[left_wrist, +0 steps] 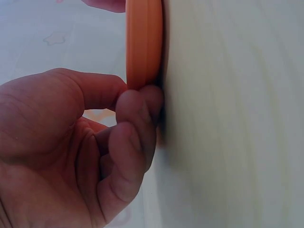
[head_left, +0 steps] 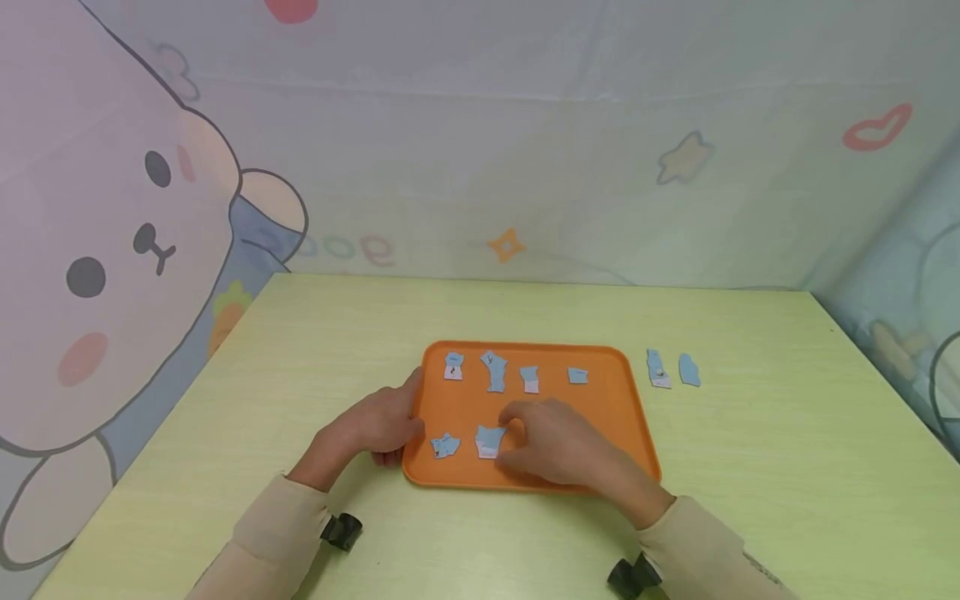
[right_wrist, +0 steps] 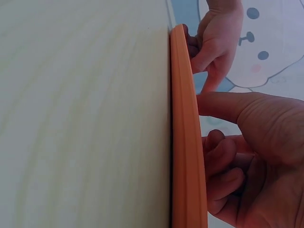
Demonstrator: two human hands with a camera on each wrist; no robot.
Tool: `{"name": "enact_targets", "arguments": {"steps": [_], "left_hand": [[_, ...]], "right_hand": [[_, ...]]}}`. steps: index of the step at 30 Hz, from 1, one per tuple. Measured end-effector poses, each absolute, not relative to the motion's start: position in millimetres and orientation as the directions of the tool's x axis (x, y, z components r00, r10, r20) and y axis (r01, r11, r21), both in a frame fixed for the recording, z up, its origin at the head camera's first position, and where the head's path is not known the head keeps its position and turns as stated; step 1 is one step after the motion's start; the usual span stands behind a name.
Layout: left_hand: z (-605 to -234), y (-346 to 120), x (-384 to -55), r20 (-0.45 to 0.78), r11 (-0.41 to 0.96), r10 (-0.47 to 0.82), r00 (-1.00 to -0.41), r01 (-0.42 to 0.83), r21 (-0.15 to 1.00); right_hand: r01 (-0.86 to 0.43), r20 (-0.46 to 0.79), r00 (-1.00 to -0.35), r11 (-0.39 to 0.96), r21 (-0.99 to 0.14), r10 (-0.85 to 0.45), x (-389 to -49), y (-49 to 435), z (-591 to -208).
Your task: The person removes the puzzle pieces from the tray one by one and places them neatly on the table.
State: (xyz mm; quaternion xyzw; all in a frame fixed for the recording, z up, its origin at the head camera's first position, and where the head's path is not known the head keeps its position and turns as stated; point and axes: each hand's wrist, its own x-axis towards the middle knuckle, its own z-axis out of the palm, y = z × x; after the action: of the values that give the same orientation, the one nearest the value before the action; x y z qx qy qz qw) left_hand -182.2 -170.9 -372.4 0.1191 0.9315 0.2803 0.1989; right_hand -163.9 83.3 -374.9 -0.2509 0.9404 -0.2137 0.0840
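Observation:
An orange tray [head_left: 457, 479] lies on the table with several light-blue puzzle pieces in it. My left hand [head_left: 386, 421] grips the tray's left rim, thumb on the rim and fingers curled at the side, as the left wrist view shows. Over the tray's front half, my right hand [head_left: 558, 442] pinches a blue and pale-pink puzzle piece [head_left: 489, 442] at its right edge, forefinger at the far corner and thumb at the near one. Left of it lies a patterned piece [head_left: 446, 446]. In the right wrist view the tray wall [right_wrist: 187, 142] hides the pieces.
Along the tray's back are a tall piece [head_left: 495, 372], a small piece [head_left: 577, 376] and others. Right of the tray, a long piece [head_left: 657, 368] and a rounded one [head_left: 689, 370] lie on the table [head_left: 772, 450]. A printed cloth [head_left: 480, 167] hangs behind.

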Motion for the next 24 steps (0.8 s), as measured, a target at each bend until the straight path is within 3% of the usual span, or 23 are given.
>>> {"name": "enact_targets", "arguments": {"steps": [24], "left_hand": [[-372.3,-170.6,-182.4,-0.305,0.815,0.330,-0.893,0.107,0.570]], "right_hand": [[-0.490,-0.006,-0.841,0.766,-0.416,-0.541,-163.4,80.6,-381.0]]}}
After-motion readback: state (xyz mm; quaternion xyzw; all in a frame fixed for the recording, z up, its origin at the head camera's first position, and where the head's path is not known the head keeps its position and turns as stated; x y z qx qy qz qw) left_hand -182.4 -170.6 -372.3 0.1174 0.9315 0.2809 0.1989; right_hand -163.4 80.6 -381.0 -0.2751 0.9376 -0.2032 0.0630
